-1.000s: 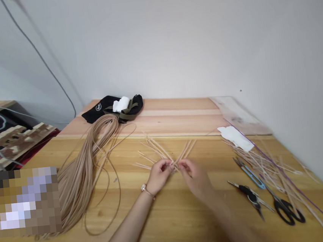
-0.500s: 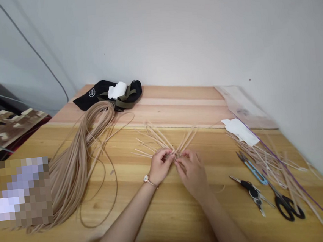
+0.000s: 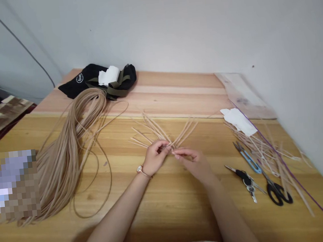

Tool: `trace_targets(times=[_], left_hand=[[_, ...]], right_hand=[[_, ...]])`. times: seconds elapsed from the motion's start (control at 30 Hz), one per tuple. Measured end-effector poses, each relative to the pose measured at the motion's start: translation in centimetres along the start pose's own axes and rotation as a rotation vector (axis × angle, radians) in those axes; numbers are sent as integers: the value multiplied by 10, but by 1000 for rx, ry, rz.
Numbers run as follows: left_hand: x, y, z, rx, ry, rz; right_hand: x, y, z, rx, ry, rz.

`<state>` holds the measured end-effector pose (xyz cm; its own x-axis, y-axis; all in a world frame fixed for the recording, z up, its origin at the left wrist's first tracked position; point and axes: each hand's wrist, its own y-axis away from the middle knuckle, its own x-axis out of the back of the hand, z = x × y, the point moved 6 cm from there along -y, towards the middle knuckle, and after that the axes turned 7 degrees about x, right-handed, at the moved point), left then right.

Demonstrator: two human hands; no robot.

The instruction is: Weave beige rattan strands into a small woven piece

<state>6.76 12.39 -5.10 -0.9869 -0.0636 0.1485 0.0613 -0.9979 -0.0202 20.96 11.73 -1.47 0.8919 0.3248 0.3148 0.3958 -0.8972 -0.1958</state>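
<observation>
Several thin tan cane strands [image 3: 155, 127] fan outward from a small woven knot in front of me, spreading to the upper left and upper right. My left hand [image 3: 157, 155] is closed on the weave where the strands meet, thumb and fingers pinching it. On the other side, my right hand [image 3: 192, 161] pinches the same weave near its lower right edge, thumb against forefinger. The fingers hide most of the woven centre. A watch [image 3: 139, 169] is on my left wrist.
A thick bundle of tan strands [image 3: 65, 157] lies left, by a black bag [image 3: 88, 76] with white tissue [image 3: 109, 75]. At right are blue thread snips [image 3: 249, 158], keys [image 3: 248, 183], black scissors [image 3: 278, 191], loose strands, a purple strip [image 3: 286, 166] and paper [image 3: 238, 121].
My right hand has shifted a little outward, its fingers now straighter at the weave's edge. My left hand keeps its pinch. The whole view has tilted, so the table sits higher.
</observation>
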Motion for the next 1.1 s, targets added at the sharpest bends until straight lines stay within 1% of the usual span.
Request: trace_targets(times=[0.07,0.13,0.3,0.37,0.43,0.6,0.77,0.87,0.97,1.03,1.1], left_hand=[[-1,2,4,-66,-72,-4],[-2,3,10,-134,-133,-12],[-5,8,25,-320,-236,-51],[-5,10,29,-378,-275,-63],[-5,11,30,-401,-297,-69],[-2,10,24,-344,-243,-74],[0,6,16,-203,-193,-112],[1,6,15,-131,-167,-163],[3,5,13,-75,-136,-174],[3,5,12,-41,-120,-165],[2,5,10,-25,-122,-152]], right_hand=[[1,0,16,-147,-53,90],[0,0,23,-196,-94,148],[-1,-1,29,-227,-154,240],[-1,-2,28,-213,-176,253],[-2,-3,27,-172,-172,241],[-6,-6,23,-100,-139,161],[-7,-7,22,-77,-136,117],[-8,-8,15,-3,-65,53],[-7,-10,8,69,-22,13],[-5,-12,6,87,12,5],[-2,-13,6,73,100,1]])
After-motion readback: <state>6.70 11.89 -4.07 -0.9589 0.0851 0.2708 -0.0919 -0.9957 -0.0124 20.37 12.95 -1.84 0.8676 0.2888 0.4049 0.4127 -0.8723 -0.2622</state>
